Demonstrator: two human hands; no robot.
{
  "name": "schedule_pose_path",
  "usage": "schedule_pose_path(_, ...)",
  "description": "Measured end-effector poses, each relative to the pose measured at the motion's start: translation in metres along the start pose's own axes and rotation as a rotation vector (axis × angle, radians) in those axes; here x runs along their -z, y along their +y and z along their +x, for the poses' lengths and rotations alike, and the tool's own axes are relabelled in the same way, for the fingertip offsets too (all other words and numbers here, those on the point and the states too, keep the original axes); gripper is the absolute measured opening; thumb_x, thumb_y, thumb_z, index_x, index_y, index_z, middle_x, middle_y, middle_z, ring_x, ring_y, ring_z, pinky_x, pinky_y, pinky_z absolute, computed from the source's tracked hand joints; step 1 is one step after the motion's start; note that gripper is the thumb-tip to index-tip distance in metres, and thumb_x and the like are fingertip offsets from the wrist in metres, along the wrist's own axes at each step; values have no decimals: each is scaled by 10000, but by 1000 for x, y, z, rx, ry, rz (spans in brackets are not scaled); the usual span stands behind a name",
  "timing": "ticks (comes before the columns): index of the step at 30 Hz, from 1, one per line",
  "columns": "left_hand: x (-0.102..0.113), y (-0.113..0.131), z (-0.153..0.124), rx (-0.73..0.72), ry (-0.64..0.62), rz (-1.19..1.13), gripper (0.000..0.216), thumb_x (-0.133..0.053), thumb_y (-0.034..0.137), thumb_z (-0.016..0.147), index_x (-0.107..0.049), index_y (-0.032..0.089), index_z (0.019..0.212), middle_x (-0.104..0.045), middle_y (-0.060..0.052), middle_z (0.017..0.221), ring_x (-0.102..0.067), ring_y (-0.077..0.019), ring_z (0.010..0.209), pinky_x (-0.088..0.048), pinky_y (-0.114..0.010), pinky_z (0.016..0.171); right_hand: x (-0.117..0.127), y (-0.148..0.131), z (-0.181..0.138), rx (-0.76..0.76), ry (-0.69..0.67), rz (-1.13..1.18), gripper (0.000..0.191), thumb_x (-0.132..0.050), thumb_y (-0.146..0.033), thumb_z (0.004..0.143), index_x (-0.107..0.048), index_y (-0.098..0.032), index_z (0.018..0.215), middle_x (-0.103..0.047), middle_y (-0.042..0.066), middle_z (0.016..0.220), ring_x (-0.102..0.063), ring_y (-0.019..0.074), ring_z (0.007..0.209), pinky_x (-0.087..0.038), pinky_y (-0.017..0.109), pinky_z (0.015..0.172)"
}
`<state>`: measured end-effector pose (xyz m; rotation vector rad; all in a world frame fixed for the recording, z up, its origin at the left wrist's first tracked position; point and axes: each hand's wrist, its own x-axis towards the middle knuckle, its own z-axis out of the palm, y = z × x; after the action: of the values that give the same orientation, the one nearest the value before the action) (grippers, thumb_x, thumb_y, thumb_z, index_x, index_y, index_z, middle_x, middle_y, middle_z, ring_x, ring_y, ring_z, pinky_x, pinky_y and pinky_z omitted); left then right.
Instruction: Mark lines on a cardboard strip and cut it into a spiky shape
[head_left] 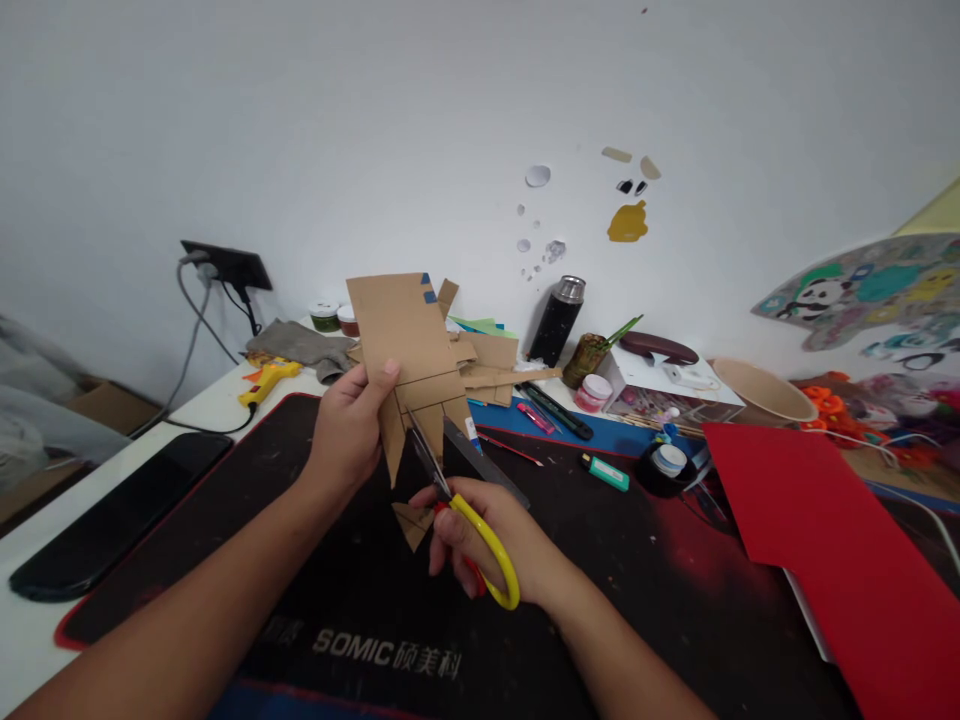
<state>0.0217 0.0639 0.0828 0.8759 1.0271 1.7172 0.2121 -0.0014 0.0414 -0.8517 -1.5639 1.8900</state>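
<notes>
My left hand (352, 420) pinches the left side of a brown cardboard piece (401, 325), held up above the black mat. Dark pencil lines cross the cardboard, and two blue marks sit near its top right corner. Its lower edge is cut into pointed strips. In my right hand (487, 535) is a pair of scissors (491, 550) with yellow and red handles, and their blades reach into the lower part of the cardboard. A small triangular cardboard scrap (412, 525) shows below the blades, beside my right fingers. Part of a dark ruler (487, 465) lies behind my right hand.
Cardboard scraps (487, 352) are piled behind the held piece. A black thermos (556, 320) stands by the wall. A yellow glue gun (270, 380) lies at left, near a dark phone-shaped slab (124, 510). A cutter (555, 410), a green lighter (606, 472) and a red sheet (840, 540) lie rightward.
</notes>
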Motion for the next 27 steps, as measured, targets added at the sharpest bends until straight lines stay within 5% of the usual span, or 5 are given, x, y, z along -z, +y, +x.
schedule_pose_path(17,12,-18,0,-84,-38,130,438,-866,583,917,-822,203,1133,-868,-86,1080,-820,-277,948,-663,-380,833,-3,-4,0,-71,86,-20,694,-703,-875,904,-645,-201,1057,-571,-104,552,-425,75,341,-292,176,325)
schedule_pose_path(27,12,-19,0,-65,-22,221,497,-845,660,908,-829,188,1065,-861,-81,982,-805,-280,871,-637,-368,777,-6,-6,2,-112,116,-11,616,-755,-823,894,-586,-233,955,-486,-143,490,-394,71,327,-253,184,323)
